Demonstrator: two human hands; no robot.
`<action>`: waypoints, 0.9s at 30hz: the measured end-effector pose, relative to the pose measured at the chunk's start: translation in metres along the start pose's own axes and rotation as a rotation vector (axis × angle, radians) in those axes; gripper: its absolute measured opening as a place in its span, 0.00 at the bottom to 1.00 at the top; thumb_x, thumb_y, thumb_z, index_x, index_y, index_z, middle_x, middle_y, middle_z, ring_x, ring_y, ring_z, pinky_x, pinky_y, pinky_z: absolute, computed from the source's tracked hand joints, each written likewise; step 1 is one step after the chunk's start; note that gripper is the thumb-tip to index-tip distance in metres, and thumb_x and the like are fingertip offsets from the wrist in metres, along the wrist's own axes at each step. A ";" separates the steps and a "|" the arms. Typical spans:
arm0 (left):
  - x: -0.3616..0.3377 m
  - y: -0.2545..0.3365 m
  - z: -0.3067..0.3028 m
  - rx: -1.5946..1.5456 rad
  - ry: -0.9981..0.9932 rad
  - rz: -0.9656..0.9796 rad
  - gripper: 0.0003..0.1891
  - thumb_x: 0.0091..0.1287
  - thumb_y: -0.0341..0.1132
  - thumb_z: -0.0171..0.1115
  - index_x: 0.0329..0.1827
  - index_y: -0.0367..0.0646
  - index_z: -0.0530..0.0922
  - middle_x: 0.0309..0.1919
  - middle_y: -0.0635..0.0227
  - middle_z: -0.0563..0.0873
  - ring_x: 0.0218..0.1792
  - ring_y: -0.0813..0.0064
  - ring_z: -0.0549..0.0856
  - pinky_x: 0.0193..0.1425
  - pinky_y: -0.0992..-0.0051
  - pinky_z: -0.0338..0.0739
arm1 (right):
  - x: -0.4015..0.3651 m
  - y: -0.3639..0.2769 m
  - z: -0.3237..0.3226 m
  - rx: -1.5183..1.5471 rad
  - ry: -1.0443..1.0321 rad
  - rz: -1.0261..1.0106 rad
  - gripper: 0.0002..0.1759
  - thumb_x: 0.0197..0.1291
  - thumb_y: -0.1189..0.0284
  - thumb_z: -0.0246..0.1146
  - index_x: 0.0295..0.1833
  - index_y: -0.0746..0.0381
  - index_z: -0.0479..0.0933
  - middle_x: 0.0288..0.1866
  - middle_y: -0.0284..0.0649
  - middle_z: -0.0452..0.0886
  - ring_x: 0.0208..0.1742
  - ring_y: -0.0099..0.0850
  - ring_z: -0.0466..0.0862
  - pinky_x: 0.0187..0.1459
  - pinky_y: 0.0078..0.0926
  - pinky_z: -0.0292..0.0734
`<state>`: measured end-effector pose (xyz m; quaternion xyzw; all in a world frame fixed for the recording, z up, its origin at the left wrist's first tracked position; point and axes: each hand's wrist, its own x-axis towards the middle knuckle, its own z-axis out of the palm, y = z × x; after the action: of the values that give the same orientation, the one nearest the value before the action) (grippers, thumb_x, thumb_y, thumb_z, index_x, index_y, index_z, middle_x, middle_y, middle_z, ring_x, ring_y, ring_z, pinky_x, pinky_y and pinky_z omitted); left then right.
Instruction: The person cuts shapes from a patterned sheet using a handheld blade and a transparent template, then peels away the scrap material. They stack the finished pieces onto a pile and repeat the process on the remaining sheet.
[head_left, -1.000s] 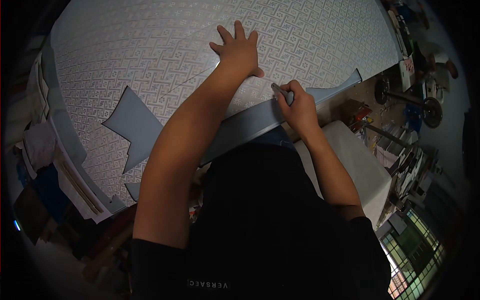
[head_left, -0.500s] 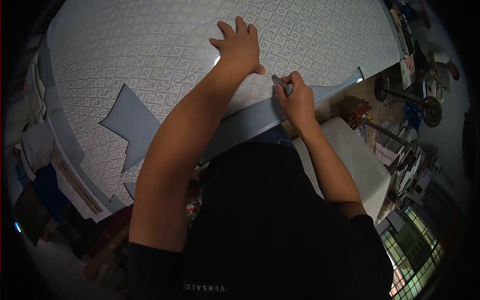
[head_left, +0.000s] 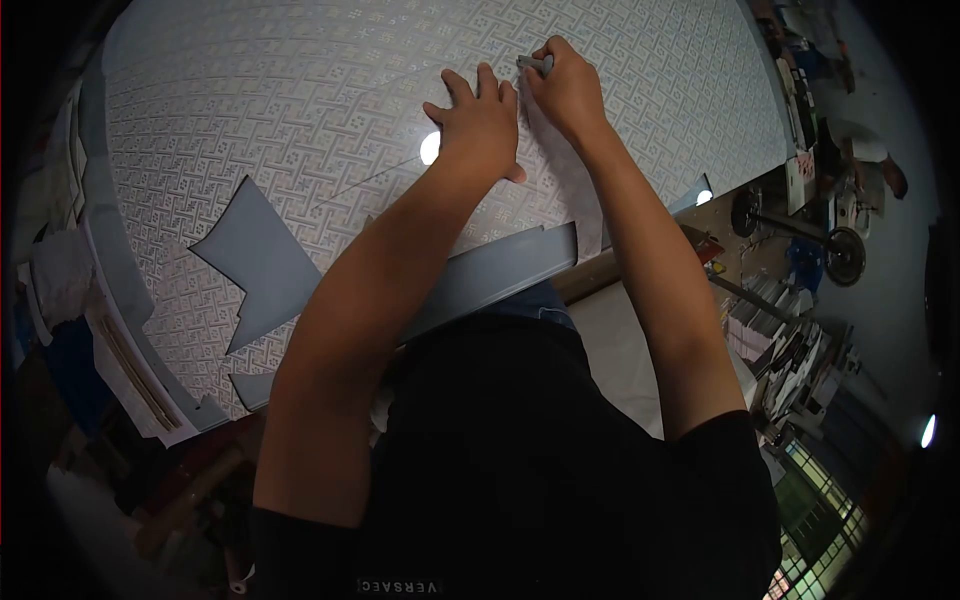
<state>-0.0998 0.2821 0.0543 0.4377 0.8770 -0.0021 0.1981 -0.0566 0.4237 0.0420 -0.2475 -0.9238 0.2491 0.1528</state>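
Two hands were over one patterned sheet (head_left: 250, 130). The left hand (head_left: 478, 128) lay palm down on it with fingers spread, grasping nothing; the right hand (head_left: 568, 90), farther up, was clenched round one short grey tool (head_left: 535, 64), whose tip was at the sheet, just beyond the left fingertips. At least four blue-grey pieces showed on or along the sheet: one jagged piece (head_left: 262, 260) to the left of the left forearm, one long strip (head_left: 500, 268) between the forearms by the near edge, one low piece (head_left: 250, 388) partly hidden by the left arm, and one corner piece (head_left: 690, 198) just past the right forearm. A pale pinkish band (head_left: 570, 170) ran from near the tool down to the near edge, beside the end of the strip. Two bright round spots showed at the sheet, one by the left wrist and one at the corner piece. Past the right side were two round discs, a near one (head_left: 745, 213) and a far one (head_left: 845, 255), and piled papers (head_left: 765, 325); the red thing (head_left: 706, 246) near them was too dim to tell whether it was a container.
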 end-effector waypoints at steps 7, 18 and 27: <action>-0.001 0.000 -0.003 -0.009 -0.011 -0.013 0.65 0.42 0.57 0.88 0.82 0.43 0.59 0.83 0.50 0.54 0.78 0.24 0.55 0.63 0.25 0.74 | 0.004 0.000 0.007 0.066 0.032 0.013 0.13 0.60 0.72 0.71 0.47 0.64 0.78 0.37 0.54 0.88 0.39 0.56 0.88 0.41 0.48 0.83; -0.003 0.005 -0.001 -0.101 -0.001 -0.110 0.67 0.38 0.52 0.91 0.82 0.44 0.59 0.81 0.52 0.58 0.80 0.32 0.54 0.68 0.25 0.68 | 0.036 0.037 -0.028 0.170 -0.363 -0.094 0.13 0.65 0.68 0.72 0.49 0.63 0.79 0.46 0.46 0.90 0.46 0.45 0.89 0.49 0.39 0.81; -0.003 0.023 -0.009 -0.038 -0.044 -0.326 0.70 0.33 0.50 0.91 0.85 0.59 0.58 0.83 0.41 0.51 0.81 0.30 0.53 0.71 0.26 0.66 | 0.137 0.034 -0.044 0.008 -0.891 -0.726 0.07 0.66 0.73 0.70 0.44 0.60 0.78 0.36 0.40 0.87 0.37 0.38 0.86 0.40 0.37 0.78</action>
<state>-0.0834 0.2958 0.0680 0.2856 0.9318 -0.0273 0.2225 -0.1392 0.5393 0.0816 0.2147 -0.9239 0.2645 -0.1744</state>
